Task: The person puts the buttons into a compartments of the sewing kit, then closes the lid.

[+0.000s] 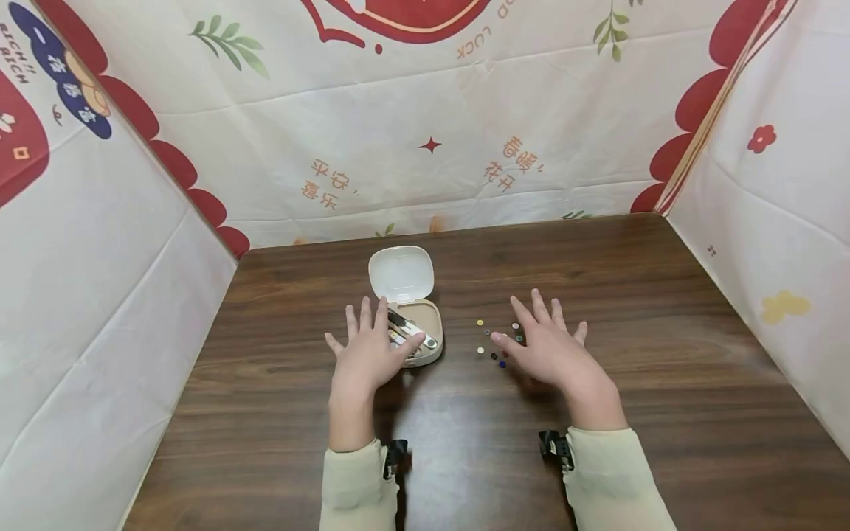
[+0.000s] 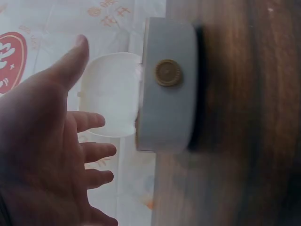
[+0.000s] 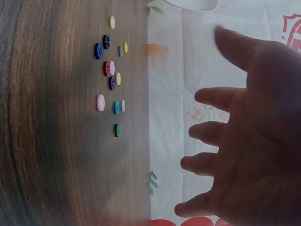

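My left hand [image 1: 368, 354] is spread, palm down, over the left part of an open case [image 1: 432, 321] with a white lid [image 1: 401, 273] tilted back. Inside the case lie a dark-and-silver tool [image 1: 415, 330] and other small items, partly hidden by the hand. In the left wrist view the hand [image 2: 51, 136] holds nothing, and the case's grey side [image 2: 169, 108] carries a round brown clasp [image 2: 168, 73]. Spread above several loose buttons [image 1: 481, 350] is my right hand [image 1: 554, 350], also holding nothing. The right wrist view has the hand [image 3: 254, 122] apart from the coloured buttons [image 3: 100, 102].
Both hands are over a dark wooden table [image 1: 265, 413]. White printed cloth [image 1: 398, 133] hangs behind the table's back edge, and more cloth stands at the left [image 1: 99, 295] and right [image 1: 764, 221]. Black straps with small devices [image 1: 395, 453] sit at both cuffs.
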### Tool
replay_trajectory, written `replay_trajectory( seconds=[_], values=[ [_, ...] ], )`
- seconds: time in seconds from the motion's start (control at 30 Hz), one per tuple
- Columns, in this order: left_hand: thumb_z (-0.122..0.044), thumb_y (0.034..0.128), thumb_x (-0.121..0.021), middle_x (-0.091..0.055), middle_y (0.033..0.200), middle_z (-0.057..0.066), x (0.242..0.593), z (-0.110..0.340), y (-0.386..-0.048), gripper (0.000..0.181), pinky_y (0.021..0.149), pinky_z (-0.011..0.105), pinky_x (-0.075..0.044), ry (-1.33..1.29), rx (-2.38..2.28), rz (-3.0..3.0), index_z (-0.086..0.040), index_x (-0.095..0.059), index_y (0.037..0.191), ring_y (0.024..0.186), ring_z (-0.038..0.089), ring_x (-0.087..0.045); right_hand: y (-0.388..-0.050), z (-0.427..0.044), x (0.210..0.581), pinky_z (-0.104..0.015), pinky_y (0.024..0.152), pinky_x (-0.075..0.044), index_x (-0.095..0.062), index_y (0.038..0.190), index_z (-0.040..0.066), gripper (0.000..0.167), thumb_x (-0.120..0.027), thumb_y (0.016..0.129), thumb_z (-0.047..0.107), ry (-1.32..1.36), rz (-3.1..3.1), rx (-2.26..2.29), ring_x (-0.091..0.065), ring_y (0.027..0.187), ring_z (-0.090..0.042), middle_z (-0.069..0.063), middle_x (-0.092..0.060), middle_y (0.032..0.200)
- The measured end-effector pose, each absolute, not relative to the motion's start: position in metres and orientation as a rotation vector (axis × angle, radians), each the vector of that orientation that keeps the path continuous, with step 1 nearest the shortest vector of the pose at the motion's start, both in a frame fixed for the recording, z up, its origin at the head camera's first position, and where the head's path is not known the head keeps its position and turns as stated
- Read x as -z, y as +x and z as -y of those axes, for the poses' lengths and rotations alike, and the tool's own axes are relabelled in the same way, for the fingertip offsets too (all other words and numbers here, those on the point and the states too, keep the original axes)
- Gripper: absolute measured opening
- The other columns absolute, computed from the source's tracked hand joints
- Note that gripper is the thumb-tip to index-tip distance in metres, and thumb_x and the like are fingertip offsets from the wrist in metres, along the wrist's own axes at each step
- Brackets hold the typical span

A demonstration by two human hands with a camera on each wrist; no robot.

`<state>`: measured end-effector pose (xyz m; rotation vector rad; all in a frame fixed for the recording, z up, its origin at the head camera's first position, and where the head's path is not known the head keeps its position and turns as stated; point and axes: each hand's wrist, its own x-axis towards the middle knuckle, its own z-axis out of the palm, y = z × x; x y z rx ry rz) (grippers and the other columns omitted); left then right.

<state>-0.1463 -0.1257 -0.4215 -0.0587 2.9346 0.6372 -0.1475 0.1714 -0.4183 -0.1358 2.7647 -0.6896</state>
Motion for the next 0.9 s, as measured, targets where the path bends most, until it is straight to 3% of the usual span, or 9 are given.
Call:
replay_trajectory(
  seconds=[0.2,0.3,0.37,0.47,0.57,0.67,0.9],
  values=[
    [-0.075,0.0966,-0.057,-0.016,0.179,0.017,0.432,0.126,-0.149,0.101,0.119,0.088,-0.004,-0.079,-0.611,-2.895,-0.018,-0.021,0.172,0.167,0.045,-0.005,-0.147,-0.175,0.422,-0.092,0.112,0.004,-0.026,0.171,0.015,0.085,-0.053,0.105,0.062,-0.162,-2.753,0.649,-0.002,0.162,-0.059,-0.025,-0.002,0.179],
    [-0.075,0.0977,-0.055,-0.017,0.179,0.017,0.435,0.127,-0.15,0.102,0.12,0.087,-0.003,-0.093,-0.606,-2.87,-0.016,-0.019,0.172,0.167,0.044,-0.006,-0.146,-0.178,0.421,-0.091,0.114,-0.001,-0.035,0.167,0.013,0.078,-0.057,0.106,0.056,-0.192,-2.748,0.62,-0.015,0.161,-0.057,-0.027,-0.016,0.177],
    [-0.075,0.0982,-0.054,-0.017,0.179,0.016,0.438,0.127,-0.15,0.103,0.12,0.086,-0.003,-0.107,-0.604,-2.85,-0.014,-0.016,0.173,0.167,0.044,-0.007,-0.145,-0.179,0.421,-0.089,0.116,-0.011,-0.046,0.161,0.011,0.07,-0.061,0.105,0.05,-0.236,-2.749,0.599,-0.031,0.157,-0.054,-0.027,-0.033,0.171],
    [-0.074,0.0986,-0.054,-0.018,0.179,0.016,0.441,0.128,-0.15,0.106,0.12,0.086,-0.003,-0.122,-0.612,-2.81,-0.013,-0.011,0.173,0.167,0.044,-0.009,-0.143,-0.183,0.423,-0.075,0.113,-0.037,-0.065,0.142,0.007,0.048,-0.068,0.104,0.035,-0.298,-2.734,0.611,-0.06,0.133,-0.043,-0.024,-0.061,0.145],
    [-0.073,0.0991,-0.054,-0.019,0.179,0.015,0.444,0.13,-0.15,0.107,0.12,0.087,-0.003,-0.124,-0.625,-2.778,-0.013,-0.006,0.173,0.167,0.045,-0.011,-0.143,-0.187,0.425,-0.056,0.095,-0.054,-0.074,0.118,0.006,0.025,-0.072,0.1,0.023,-0.339,-2.738,0.61,-0.065,0.101,-0.029,-0.014,-0.068,0.114],
    [-0.072,0.0995,-0.055,-0.019,0.179,0.015,0.446,0.132,-0.153,0.108,0.12,0.086,-0.004,-0.122,-0.654,-2.751,-0.014,-0.002,0.173,0.166,0.045,-0.012,-0.145,-0.189,0.424,-0.054,0.087,-0.054,-0.073,0.108,0.008,0.016,-0.074,0.098,0.02,-0.333,-2.758,0.568,-0.062,0.092,-0.024,-0.008,-0.069,0.102],
    [-0.072,0.0997,-0.055,-0.014,0.179,0.02,0.452,0.134,-0.152,0.107,0.12,0.087,-0.006,-0.104,-0.693,-2.752,-0.015,-0.001,0.173,0.166,0.046,-0.011,-0.149,-0.189,0.427,-0.064,0.087,-0.047,-0.074,0.097,0.016,0.008,-0.077,0.096,0.023,-0.281,-2.784,0.518,-0.064,0.09,-0.023,-0.002,-0.071,0.095]
  ],
)
